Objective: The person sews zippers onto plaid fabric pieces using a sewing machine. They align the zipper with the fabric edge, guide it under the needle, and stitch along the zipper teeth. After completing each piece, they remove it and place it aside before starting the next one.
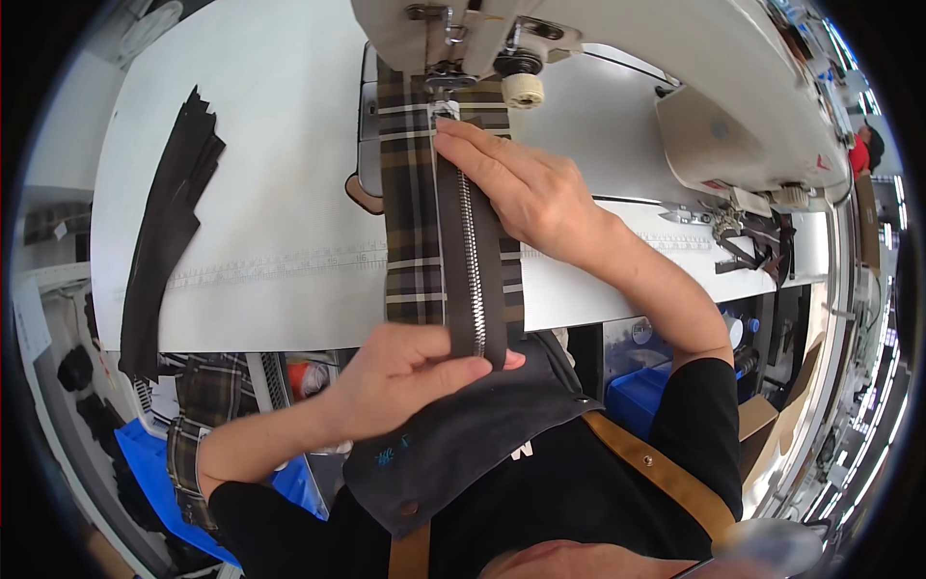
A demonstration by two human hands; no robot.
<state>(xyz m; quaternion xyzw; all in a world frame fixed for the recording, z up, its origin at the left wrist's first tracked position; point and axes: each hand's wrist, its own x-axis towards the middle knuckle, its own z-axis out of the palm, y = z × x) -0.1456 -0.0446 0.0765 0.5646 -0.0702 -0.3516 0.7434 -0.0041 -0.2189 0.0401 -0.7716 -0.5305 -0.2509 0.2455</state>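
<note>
A strip of plaid fabric (410,212) in brown, black and white runs toward me from under the sewing machine (617,29). On top of it lies a dark zipper (470,251) with silver metal teeth, its far end close to the presser foot (443,96). My left hand (410,372) pinches the zipper's near end between thumb and fingers, at the table's front edge. Close to the presser foot, my right hand (526,183) lies with its fingers stretched out and pressing on the far part of the zipper and fabric.
Several dark fabric strips (172,222) are piled at the left of the white table (260,145). A printed ruler scale (280,261) crosses the tabletop. Scissors (685,218) and dark scraps (757,246) lie at the right. Below the table are blue bins (637,396) and more plaid fabric (207,396).
</note>
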